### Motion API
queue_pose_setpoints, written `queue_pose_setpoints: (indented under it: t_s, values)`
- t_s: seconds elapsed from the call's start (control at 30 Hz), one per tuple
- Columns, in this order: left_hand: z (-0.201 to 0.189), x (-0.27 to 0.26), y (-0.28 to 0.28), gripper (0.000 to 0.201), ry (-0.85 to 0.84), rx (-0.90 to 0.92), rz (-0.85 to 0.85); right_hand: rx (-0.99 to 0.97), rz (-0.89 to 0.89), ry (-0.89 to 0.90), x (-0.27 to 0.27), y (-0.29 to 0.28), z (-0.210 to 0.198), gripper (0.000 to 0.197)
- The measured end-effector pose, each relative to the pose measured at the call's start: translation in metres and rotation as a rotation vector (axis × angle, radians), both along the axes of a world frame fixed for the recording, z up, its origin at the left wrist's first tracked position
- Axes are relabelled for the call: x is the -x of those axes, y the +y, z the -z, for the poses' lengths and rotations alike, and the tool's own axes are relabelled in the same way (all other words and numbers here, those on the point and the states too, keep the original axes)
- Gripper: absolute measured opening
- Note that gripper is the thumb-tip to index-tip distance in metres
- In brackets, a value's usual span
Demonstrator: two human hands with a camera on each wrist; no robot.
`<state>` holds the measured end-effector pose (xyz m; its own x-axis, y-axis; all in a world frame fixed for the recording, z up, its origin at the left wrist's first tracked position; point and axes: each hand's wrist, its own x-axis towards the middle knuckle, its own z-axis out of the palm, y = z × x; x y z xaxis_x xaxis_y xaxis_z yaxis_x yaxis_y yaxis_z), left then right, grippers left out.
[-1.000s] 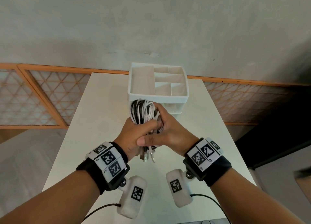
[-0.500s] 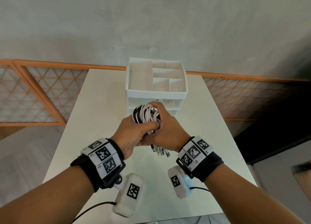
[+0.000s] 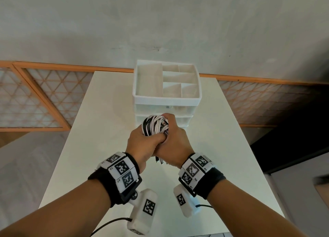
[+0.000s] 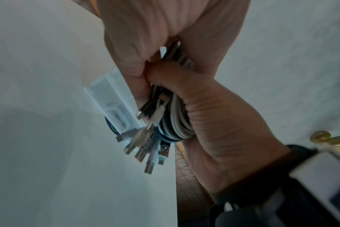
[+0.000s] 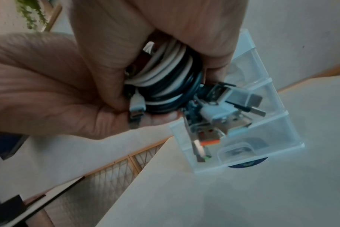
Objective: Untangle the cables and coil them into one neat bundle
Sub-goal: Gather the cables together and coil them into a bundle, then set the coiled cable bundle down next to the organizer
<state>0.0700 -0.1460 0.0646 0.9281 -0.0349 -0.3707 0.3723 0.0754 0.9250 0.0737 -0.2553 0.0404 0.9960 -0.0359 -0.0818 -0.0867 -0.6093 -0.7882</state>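
Note:
A coil of white and black cables (image 3: 154, 125) is held above the white table (image 3: 106, 112), just in front of the organizer. My left hand (image 3: 140, 144) grips the coil from the left. From the right, my right hand (image 3: 175, 140) wraps its fingers over the top. Several plug ends (image 3: 159, 161) hang below, between the wrists. In the left wrist view the looped cables (image 4: 177, 122) sit between both palms, and their USB plugs (image 4: 145, 147) fan downward. The right wrist view shows the coil (image 5: 165, 79) clamped by both hands, with the plugs (image 5: 213, 116) sticking out.
A white drawer organizer (image 3: 167, 99) with open top compartments stands at the far middle of the table, right behind the hands. Its clear drawers (image 5: 262, 130) are closed. A wall and a wooden lattice rail (image 3: 35, 97) lie beyond the table edges.
Both hands have kept their hold on the coil. The right hand's fingers have closed further over its top, and the hanging plug ends have swung toward the right wrist.

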Motion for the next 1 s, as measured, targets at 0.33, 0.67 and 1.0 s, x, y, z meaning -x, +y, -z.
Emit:
queue_pose_setpoints:
  t_s: [0.33,0.67,1.0]
  values:
    - [0.017,-0.02,0.009,0.036,0.317,0.052,0.347,0.172,0.077,0.132,-0.01,-0.036,0.021,0.058]
    - [0.064,-0.104,-0.022,0.006,0.548,0.382,-0.036,0.201,0.189,0.198,-0.031,-0.071,0.024,0.069]
    - [0.079,-0.057,-0.015,0.011,0.564,0.448,0.157,0.161,0.17,0.13,-0.022,-0.084,0.001,0.066]
